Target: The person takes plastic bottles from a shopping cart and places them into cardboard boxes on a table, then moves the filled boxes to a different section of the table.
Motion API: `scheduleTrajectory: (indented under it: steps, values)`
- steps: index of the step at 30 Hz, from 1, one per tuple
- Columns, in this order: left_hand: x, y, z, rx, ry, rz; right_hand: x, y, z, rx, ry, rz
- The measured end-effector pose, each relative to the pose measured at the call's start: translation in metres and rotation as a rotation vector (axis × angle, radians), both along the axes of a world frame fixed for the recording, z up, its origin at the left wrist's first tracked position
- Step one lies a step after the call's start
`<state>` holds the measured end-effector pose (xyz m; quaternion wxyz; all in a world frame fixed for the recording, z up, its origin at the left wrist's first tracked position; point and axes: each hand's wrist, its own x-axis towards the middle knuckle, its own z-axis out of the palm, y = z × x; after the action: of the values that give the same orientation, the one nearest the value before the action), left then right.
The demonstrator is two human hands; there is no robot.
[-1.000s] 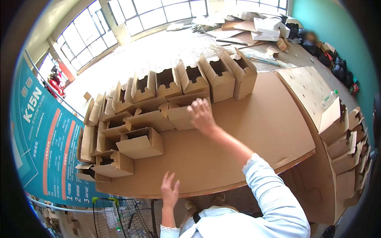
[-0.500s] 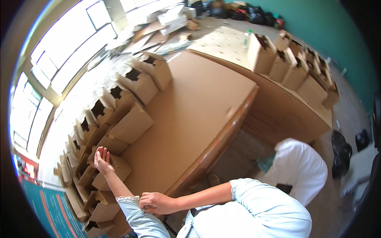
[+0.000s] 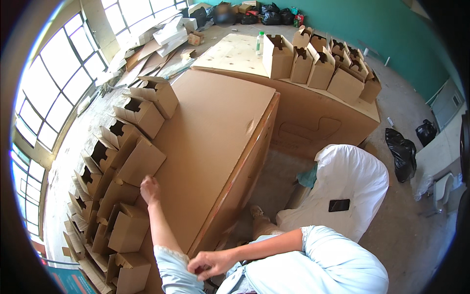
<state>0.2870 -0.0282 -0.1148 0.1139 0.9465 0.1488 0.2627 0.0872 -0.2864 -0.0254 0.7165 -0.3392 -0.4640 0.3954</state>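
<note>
My left hand (image 3: 150,190) is raised over the left part of the cardboard-covered table (image 3: 210,117). Its fingers look curled in, with nothing visible in them. Beside it stand open brown cardboard boxes (image 3: 142,160). My right hand (image 3: 214,264) reaches across my body to my left forearm. Its bent fingers are at the edge of the pale blue sleeve (image 3: 174,269), seemingly pinching the cloth; the fingertips are partly hidden.
More open boxes (image 3: 320,68) and a green-capped bottle (image 3: 259,44) stand on a second table (image 3: 230,51). A white-covered chair (image 3: 362,183) bearing a black phone (image 3: 339,205) is at my right. Black bags (image 3: 402,154) lie on the floor.
My left hand has gone from open with fingers up to curled in. My right hand has shifted slightly right and down beside the sleeve. The view has turned to the right.
</note>
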Motion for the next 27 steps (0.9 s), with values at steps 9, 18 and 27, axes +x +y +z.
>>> scheduleTrajectory:
  steps: [9,18,27]
  values:
    - [0.041,-0.092,-0.001,-0.312,0.004,-0.464,0.178,-0.096,0.042,-0.177,-0.434,-0.263]
    - [-0.059,-0.174,-0.024,-0.438,0.040,0.090,0.690,-0.386,-0.009,-1.307,-1.147,-2.052]
    - [-0.054,-0.211,-0.016,-0.423,-0.025,0.271,0.780,-0.408,-0.041,-1.295,-0.563,-1.985]
